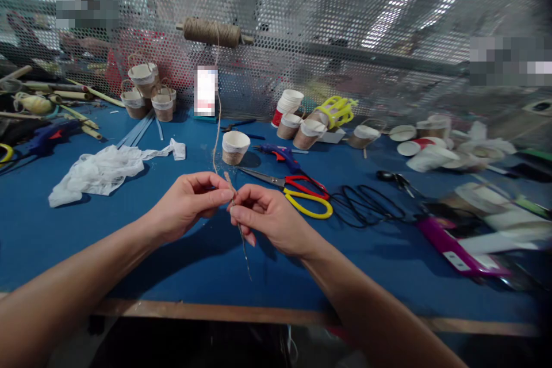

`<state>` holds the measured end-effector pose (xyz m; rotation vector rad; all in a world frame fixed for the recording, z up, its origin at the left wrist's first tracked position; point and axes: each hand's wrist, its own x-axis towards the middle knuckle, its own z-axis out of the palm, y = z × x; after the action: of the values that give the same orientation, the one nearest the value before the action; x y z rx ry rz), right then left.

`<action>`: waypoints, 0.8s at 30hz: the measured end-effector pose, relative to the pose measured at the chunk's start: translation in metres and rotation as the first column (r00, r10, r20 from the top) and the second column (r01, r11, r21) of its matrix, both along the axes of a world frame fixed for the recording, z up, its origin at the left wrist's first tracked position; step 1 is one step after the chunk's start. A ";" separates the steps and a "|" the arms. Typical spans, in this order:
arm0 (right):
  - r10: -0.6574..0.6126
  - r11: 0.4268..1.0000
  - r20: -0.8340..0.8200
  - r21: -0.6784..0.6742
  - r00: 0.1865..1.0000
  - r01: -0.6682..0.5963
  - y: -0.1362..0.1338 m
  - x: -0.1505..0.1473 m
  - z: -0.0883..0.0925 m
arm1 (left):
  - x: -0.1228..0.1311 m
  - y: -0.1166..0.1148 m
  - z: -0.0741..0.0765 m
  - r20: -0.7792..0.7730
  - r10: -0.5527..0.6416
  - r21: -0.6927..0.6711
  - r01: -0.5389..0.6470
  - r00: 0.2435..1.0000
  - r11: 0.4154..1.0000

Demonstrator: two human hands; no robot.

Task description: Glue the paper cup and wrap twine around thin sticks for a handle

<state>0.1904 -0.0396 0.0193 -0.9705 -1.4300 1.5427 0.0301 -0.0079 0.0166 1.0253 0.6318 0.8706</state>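
Note:
My left hand (196, 202) pinches the twine (219, 109) between thumb and forefinger above the blue table. Close beside it, my right hand (265, 215) pinches the same strand a little lower, where a thin, dark, wire-like end hangs down below the fingers. From my hands the twine runs up to a spool (211, 33) on a rod at the mesh wall. Just beyond my fingers stands a small cup (235, 148) with a burlap-brown lower part and a white rim. Scissors (308, 195) with red and yellow handles lie to its right, near a blue glue gun (279, 155).
White lace (101, 172) is heaped at left, near several handled cups (144, 80). More cups (309, 132) stand at the back right. A black cable (366, 207) coils beside the scissors. At far right lie a purple power strip (459, 247) and paper cups. Sticks (64, 94) fill the left corner.

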 end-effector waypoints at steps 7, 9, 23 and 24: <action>-0.099 0.991 0.121 0.103 0.988 0.087 0.000 0.000 0.002 | 0.000 0.002 -0.001 -0.042 0.057 0.032 -0.056 0.997 0.998; -0.129 0.986 0.155 0.127 0.980 0.110 -0.001 -0.001 0.002 | 0.000 0.001 -0.002 -0.056 0.068 0.057 -0.065 0.996 0.996; -0.006 0.999 -0.059 -0.052 0.998 0.003 0.001 0.001 -0.002 | 0.001 -0.002 0.000 -0.031 -0.001 0.008 0.001 1.000 1.000; -0.025 0.999 -0.027 -0.023 0.999 0.024 0.001 0.000 -0.002 | 0.002 -0.002 0.000 -0.049 0.018 0.006 -0.017 0.999 1.000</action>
<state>0.1908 -0.0388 0.0168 -0.9730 -1.3795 1.5517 0.0317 -0.0095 0.0170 1.0507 0.6811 0.8649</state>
